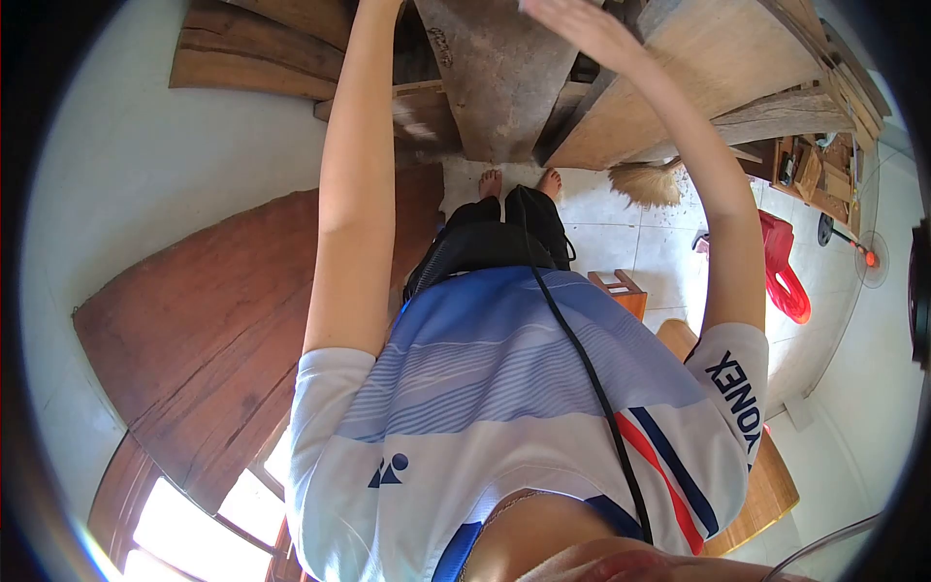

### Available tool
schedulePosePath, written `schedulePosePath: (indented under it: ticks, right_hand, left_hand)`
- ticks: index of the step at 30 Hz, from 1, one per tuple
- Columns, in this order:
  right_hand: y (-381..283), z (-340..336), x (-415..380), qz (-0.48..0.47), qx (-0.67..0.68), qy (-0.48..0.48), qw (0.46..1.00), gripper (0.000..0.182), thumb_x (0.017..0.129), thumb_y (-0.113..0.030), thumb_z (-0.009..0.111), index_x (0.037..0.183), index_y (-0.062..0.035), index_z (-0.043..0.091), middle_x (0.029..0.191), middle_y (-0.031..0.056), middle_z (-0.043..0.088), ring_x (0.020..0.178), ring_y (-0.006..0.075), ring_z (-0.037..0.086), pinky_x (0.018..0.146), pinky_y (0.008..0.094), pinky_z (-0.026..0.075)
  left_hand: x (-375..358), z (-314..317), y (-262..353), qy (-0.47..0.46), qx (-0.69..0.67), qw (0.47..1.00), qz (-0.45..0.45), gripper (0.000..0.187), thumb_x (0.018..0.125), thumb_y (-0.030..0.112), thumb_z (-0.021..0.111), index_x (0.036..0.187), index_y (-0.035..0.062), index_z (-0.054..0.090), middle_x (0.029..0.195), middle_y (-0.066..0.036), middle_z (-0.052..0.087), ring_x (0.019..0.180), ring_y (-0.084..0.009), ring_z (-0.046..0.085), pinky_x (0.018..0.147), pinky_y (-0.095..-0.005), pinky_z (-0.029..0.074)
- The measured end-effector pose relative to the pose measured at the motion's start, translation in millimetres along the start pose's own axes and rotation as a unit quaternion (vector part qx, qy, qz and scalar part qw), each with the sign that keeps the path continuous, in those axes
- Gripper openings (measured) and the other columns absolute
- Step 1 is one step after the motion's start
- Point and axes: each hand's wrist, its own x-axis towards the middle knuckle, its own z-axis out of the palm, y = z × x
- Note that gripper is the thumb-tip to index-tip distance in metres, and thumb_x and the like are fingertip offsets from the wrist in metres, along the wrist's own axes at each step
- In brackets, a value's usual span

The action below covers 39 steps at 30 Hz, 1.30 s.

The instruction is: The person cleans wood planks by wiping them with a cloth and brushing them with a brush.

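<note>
At the top edge my right hand (580, 27) reaches in over a broad, weathered grey-brown board (495, 82). Its fingers are stretched out and partly cut off by the frame; nothing shows in them. Whether it touches the board cannot be made out. My left forearm (361, 116) extends upward on the left side of that board, and the left hand lies beyond the top edge, out of sight. A lighter wooden panel (679, 82) leans beneath my right forearm.
A large reddish-brown slab (223, 320) stands along the left wall. On the right are a straw broom (648, 184), a red plastic chair (784, 272), a fan (871, 259) and a wooden shelf with small items (815, 179). A small stool (621, 293) is behind me.
</note>
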Motion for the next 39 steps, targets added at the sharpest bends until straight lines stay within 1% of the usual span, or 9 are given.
schedulePosePath:
  ticks: [3, 8, 9, 10, 13, 20, 30, 34, 39]
  right_hand:
    - [-9.2, -50.1, 12.0, 0.100, 0.002, 0.099, 0.990, 0.064, 0.089, 0.010, 0.047, 0.153, -0.0001, 0.044, 0.160, 0.0163, 0.041, 0.152, 0.0328, 0.034, 0.127, 0.0459, 0.027]
    - [-58.2, 68.8, -49.0, 0.165, 0.074, 0.112, 0.977, 0.059, 0.101, -0.006, 0.041, 0.160, -0.0077, 0.036, 0.165, 0.0082, 0.037, 0.155, 0.0256, 0.029, 0.128, 0.0408, 0.023]
    - [-73.5, 99.4, -62.3, 0.245, 0.310, 0.049, 0.917, 0.061, 0.100, -0.006, 0.041, 0.161, -0.0073, 0.033, 0.167, 0.0072, 0.033, 0.156, 0.0249, 0.028, 0.129, 0.0403, 0.022]
    - [-86.6, 118.7, -79.7, 0.139, 0.080, 0.029, 0.987, 0.063, 0.099, -0.006, 0.044, 0.161, -0.0073, 0.032, 0.167, 0.0068, 0.033, 0.155, 0.0246, 0.028, 0.129, 0.0400, 0.023]
    - [-109.6, 142.6, -95.2, 0.154, 0.086, -0.012, 0.984, 0.064, 0.098, -0.003, 0.044, 0.161, -0.0075, 0.032, 0.167, 0.0066, 0.033, 0.155, 0.0238, 0.028, 0.129, 0.0404, 0.024]
    - [-43.4, 8.3, -11.9, 0.200, 0.070, 0.316, 0.925, 0.081, 0.078, 0.024, 0.049, 0.154, -0.0041, 0.045, 0.161, 0.0167, 0.041, 0.152, 0.0355, 0.033, 0.125, 0.0467, 0.028]
    - [-119.1, 96.6, -5.6, 0.434, 0.105, 0.314, 0.838, 0.086, 0.078, 0.024, 0.050, 0.159, -0.0040, 0.036, 0.166, 0.0172, 0.032, 0.152, 0.0387, 0.033, 0.124, 0.0426, 0.032]
    - [-109.1, 78.2, 36.3, 0.456, 0.158, 0.551, 0.681, 0.070, 0.087, 0.019, 0.044, 0.154, -0.0031, 0.044, 0.158, 0.0260, 0.041, 0.146, 0.0410, 0.041, 0.118, 0.0399, 0.037]
    - [-51.0, -37.3, 68.8, 0.400, 0.166, 0.535, 0.726, 0.067, 0.090, 0.021, 0.042, 0.154, 0.0019, 0.042, 0.158, 0.0252, 0.040, 0.149, 0.0378, 0.035, 0.121, 0.0406, 0.031]
  left_hand:
    - [-0.9, -2.1, 0.4, 0.002, 0.000, 1.000, 0.001, 0.068, 0.109, 0.048, 0.042, 0.152, -0.0052, 0.039, 0.158, -0.017, 0.040, 0.146, -0.0284, 0.035, 0.122, -0.0380, 0.026]
    - [1.4, -8.3, 1.1, 0.004, 0.003, 1.000, 0.006, 0.068, 0.109, 0.048, 0.043, 0.152, -0.0049, 0.039, 0.157, -0.016, 0.041, 0.145, -0.0281, 0.036, 0.121, -0.0381, 0.027]
    - [2.1, -9.7, 0.4, 0.005, 0.001, 1.000, 0.008, 0.068, 0.109, 0.048, 0.043, 0.152, -0.0049, 0.039, 0.157, -0.016, 0.041, 0.145, -0.0281, 0.036, 0.121, -0.0381, 0.027]
    - [3.2, -11.0, 0.9, 0.007, 0.001, 1.000, 0.010, 0.067, 0.109, 0.048, 0.043, 0.152, -0.0048, 0.039, 0.157, -0.016, 0.041, 0.145, -0.0280, 0.037, 0.121, -0.0381, 0.027]
    - [3.9, -11.4, 4.1, 0.006, -0.001, 1.000, 0.014, 0.067, 0.109, 0.047, 0.043, 0.151, -0.0047, 0.039, 0.156, -0.016, 0.042, 0.144, -0.0278, 0.037, 0.121, -0.0382, 0.028]
    - [1.5, -11.2, 1.8, 0.004, -0.003, 1.000, 0.010, 0.066, 0.109, 0.047, 0.044, 0.151, -0.0043, 0.040, 0.155, -0.015, 0.044, 0.143, -0.0274, 0.039, 0.120, -0.0383, 0.029]
    - [10.8, -11.6, -5.3, 0.014, -0.014, 1.000, 0.014, 0.065, 0.109, 0.047, 0.045, 0.150, -0.0038, 0.041, 0.153, -0.014, 0.046, 0.140, -0.0269, 0.041, 0.119, -0.0385, 0.031]
    - [2.6, -1.3, 14.0, -0.009, -0.001, 1.000, 0.024, 0.051, 0.112, 0.038, 0.039, 0.134, -0.0051, 0.055, 0.134, -0.012, 0.061, 0.122, -0.0234, 0.055, 0.110, -0.0381, 0.039]
    - [10.0, -6.3, 6.7, -0.013, -0.036, 0.999, 0.028, 0.051, 0.112, 0.040, 0.038, 0.132, -0.0039, 0.054, 0.137, -0.014, 0.058, 0.124, -0.0263, 0.054, 0.111, -0.0404, 0.039]
